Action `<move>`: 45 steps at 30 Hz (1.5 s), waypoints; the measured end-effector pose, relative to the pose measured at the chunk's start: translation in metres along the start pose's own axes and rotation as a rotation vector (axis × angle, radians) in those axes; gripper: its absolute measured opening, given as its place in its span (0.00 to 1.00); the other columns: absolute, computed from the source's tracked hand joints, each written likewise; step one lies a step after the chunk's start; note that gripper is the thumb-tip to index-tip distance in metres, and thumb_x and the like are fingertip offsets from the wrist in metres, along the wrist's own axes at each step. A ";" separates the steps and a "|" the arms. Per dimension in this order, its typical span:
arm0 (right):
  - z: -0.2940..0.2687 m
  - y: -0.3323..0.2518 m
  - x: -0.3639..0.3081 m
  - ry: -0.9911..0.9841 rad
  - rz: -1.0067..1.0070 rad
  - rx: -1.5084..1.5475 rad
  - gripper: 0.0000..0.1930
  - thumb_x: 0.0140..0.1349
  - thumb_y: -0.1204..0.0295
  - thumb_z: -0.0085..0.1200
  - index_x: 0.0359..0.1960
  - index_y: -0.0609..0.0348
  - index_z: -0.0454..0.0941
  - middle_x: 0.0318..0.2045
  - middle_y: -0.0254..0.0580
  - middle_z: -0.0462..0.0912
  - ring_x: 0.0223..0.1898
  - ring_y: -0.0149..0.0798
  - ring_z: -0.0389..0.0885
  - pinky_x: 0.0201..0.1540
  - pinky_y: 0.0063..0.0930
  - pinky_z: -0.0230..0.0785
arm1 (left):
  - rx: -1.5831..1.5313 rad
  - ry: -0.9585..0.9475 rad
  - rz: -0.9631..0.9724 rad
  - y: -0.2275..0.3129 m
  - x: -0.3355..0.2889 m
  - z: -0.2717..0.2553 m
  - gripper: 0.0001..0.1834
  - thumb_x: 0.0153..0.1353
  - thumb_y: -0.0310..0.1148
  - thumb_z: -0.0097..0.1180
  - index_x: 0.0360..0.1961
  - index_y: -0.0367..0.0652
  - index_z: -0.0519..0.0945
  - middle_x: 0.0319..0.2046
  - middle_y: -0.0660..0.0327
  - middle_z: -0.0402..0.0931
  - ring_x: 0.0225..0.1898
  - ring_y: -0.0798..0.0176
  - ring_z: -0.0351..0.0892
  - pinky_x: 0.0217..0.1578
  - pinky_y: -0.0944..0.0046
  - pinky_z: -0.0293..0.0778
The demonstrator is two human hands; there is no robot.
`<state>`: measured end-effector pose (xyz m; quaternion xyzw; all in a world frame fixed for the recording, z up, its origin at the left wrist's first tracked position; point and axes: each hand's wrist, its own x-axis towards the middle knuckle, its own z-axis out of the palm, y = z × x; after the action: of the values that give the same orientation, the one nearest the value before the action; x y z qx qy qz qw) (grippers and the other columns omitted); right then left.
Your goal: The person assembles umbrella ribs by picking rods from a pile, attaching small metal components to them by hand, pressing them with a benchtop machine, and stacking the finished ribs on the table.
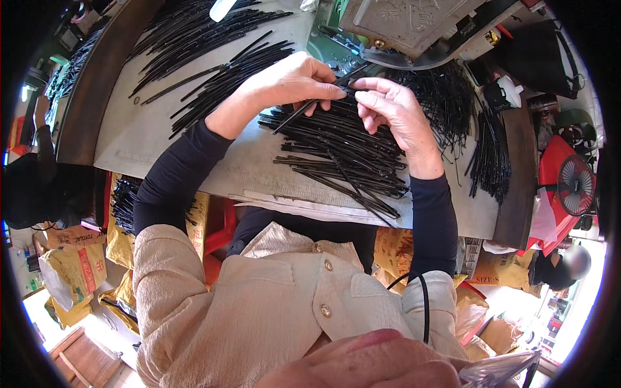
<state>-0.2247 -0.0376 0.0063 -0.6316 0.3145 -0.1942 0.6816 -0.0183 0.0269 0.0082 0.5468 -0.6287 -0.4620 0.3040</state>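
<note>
My left hand (291, 79) is closed, its thumb and fingers pinching a thin black strip (292, 120) that slants down to the left below the palm. Close beside it, my right hand (396, 115) is also closed, thumb against forefinger at the strip's upper part; the fingers partly hide what lies between them. Beneath both hands a loose pile of similar black strips (349, 145) covers the grey worktable (249, 165). Another bundle of strips (226, 76) lies left of my left wrist.
A metal machine (411, 26) stands just beyond my hands. Tangled thin black pieces (449, 107) lie to its right, with another bunch (490, 155) near the table's right edge. A small fan (576, 184) stands farther right. Yellow sacks (74, 271) sit low on the left.
</note>
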 end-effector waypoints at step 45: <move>-0.031 0.014 0.015 0.281 -0.231 0.277 0.11 0.61 0.72 0.51 0.42 0.68 0.73 0.33 0.51 0.79 0.29 0.36 0.81 0.31 0.25 0.78 | -0.169 0.162 0.022 -0.009 0.024 -0.013 0.17 0.58 0.42 0.56 0.32 0.36 0.81 0.13 0.69 0.66 0.12 0.77 0.62 0.14 0.77 0.58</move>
<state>-0.2362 -0.0686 -0.0104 -0.5305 0.3024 -0.3984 0.6843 -0.0078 0.0010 0.0022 0.5477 -0.5670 -0.4641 0.4039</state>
